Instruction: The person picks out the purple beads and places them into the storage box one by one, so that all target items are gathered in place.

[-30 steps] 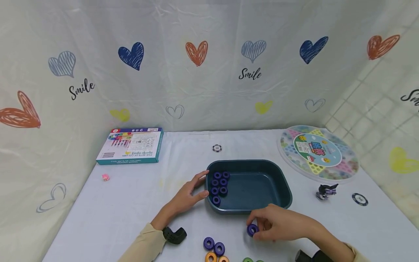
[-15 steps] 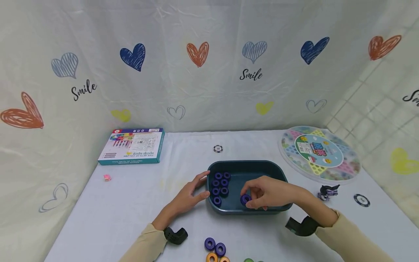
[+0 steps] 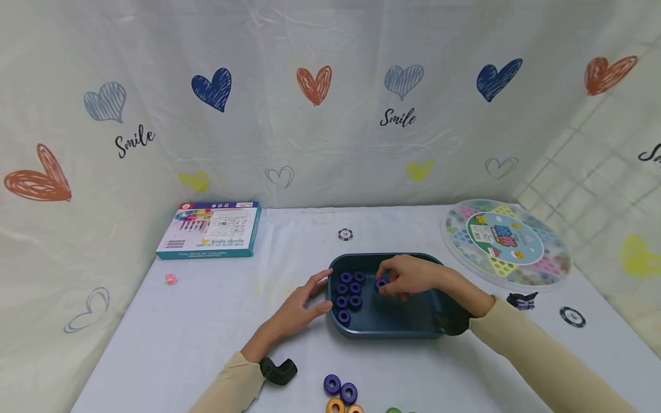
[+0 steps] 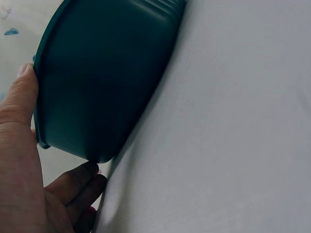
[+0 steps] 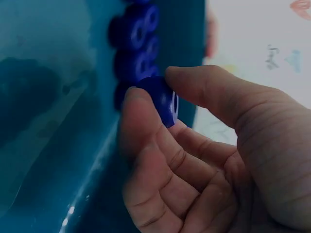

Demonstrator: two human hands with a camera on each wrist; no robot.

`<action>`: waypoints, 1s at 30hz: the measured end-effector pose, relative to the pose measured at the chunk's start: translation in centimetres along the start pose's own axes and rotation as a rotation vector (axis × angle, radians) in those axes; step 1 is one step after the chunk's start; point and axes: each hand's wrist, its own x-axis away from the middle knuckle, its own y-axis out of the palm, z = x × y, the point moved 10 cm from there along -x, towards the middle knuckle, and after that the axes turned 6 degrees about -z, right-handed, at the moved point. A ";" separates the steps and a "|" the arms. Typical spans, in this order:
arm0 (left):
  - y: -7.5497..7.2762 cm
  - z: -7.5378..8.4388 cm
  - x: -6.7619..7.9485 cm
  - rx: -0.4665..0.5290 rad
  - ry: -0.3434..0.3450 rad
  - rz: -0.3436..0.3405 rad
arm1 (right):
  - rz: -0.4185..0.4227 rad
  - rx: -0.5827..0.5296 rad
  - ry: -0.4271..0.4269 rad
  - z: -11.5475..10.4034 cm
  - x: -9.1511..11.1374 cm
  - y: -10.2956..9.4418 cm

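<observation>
A purple ring is pinched by the right hand; apparently seven rings are placed left of its fingers, two unplaced rings behind.

Rings in the tray at left, loose rings before it (box behind left, board behind right)

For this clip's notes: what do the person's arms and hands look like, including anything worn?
The left hand and right hand are ungloved. Both arms have beige sleeves. A black, bent wrist piece shows near the left cuff, a dark one near the right.
</observation>
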 end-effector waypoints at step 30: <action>0.1 -1.2 -0.1 -0.014 0.006 0.002 | 0.133 -0.075 0.176 3.3 -3.0 -0.5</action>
